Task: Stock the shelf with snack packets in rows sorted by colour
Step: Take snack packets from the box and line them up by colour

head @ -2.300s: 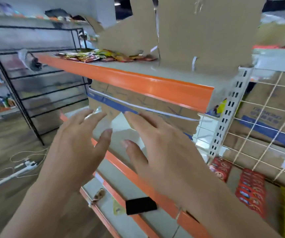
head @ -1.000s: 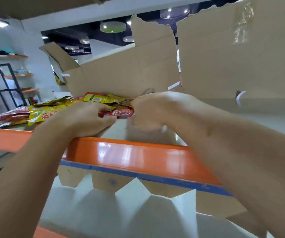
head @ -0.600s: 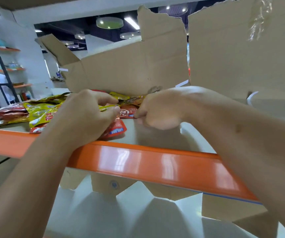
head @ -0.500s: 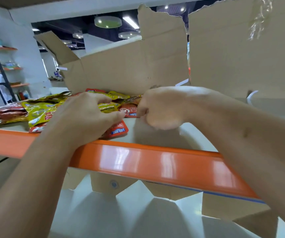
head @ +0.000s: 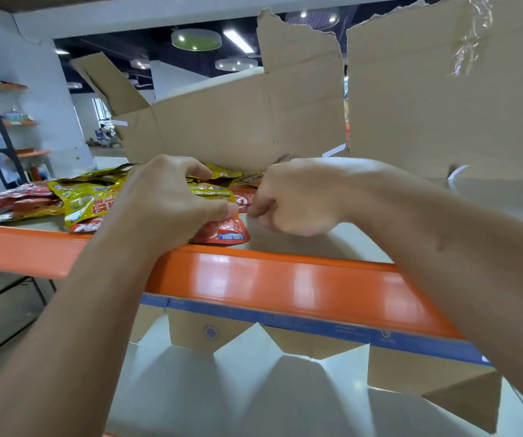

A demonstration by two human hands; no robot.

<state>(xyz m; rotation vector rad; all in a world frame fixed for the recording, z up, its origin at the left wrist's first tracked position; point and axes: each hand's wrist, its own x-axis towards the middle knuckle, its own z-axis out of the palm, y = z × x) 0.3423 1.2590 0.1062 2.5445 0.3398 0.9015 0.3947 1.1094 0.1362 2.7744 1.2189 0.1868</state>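
Currently our left hand (head: 165, 200) grips the red packet (head: 222, 231) at the front edge of the shelf (head: 301, 279); our right hand (head: 298, 197) is clenched just behind that edge, can't tell on what. Risk: we tug sideways and the packet slides off.

Red packets (head: 222, 232), yellow packets (head: 85, 203), orange shelf edge (head: 285, 280), plain brown cardboard (head: 238, 127)
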